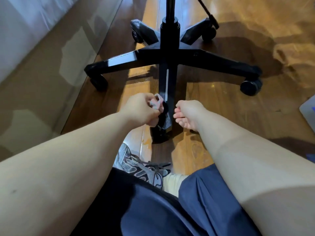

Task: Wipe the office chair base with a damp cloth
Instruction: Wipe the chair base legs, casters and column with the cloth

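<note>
The base (170,55) stood on the wood floor (213,103) straight ahead of the person. One of its five legs (167,82) pointed back at them, its long axis running from the hub toward their shoe (136,166). The leg's tip, with a caster (158,137) under it, lay between the two hands.

The left hand (141,109) had its fingers curled round a bunched pale cloth (157,101) and held it against the left side of that leg, near the tip. The right hand (189,114) was just beside the leg's right side, fingers loosely curled and holding nothing; whether it touched the leg could not be told.

With the cloth already on the leg, the left hand was the working one. A wipe would probably run along the leg's length, away toward the hub.

No bucket or other container was in view.
</note>
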A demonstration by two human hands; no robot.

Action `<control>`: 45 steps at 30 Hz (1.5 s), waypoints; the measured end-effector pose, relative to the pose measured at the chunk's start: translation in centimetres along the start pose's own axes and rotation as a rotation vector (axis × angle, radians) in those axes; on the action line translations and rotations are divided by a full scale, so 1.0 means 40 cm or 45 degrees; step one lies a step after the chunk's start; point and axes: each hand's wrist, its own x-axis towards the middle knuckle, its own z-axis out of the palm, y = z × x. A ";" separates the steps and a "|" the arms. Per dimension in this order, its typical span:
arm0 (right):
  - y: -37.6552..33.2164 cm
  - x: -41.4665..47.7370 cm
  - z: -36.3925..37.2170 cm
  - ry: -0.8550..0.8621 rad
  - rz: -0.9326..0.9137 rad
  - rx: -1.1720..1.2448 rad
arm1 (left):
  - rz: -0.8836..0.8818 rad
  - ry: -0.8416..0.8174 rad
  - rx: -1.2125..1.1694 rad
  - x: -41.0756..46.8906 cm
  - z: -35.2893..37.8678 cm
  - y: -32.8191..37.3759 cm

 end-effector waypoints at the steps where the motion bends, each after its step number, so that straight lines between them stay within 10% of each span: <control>1: 0.008 -0.016 -0.006 -0.049 0.061 -0.019 | 0.042 0.111 -0.022 0.002 0.009 0.014; 11: 0.043 -0.017 -0.021 -0.167 0.230 0.172 | 0.159 -0.148 0.373 -0.040 0.039 0.027; 19: 0.044 -0.022 -0.049 -0.604 0.307 0.313 | -0.235 -0.368 -0.620 -0.051 -0.045 0.023; 25: 0.025 -0.005 -0.051 0.019 -0.258 0.221 | -0.173 -0.025 -0.546 -0.025 -0.017 0.017; 31: 0.080 -0.023 0.029 -0.030 -0.774 -0.292 | -0.272 -0.044 -0.410 -0.001 0.024 -0.013; 45: 0.148 -0.040 0.030 0.069 -0.895 -0.896 | -0.429 -0.157 -0.412 0.013 0.020 -0.037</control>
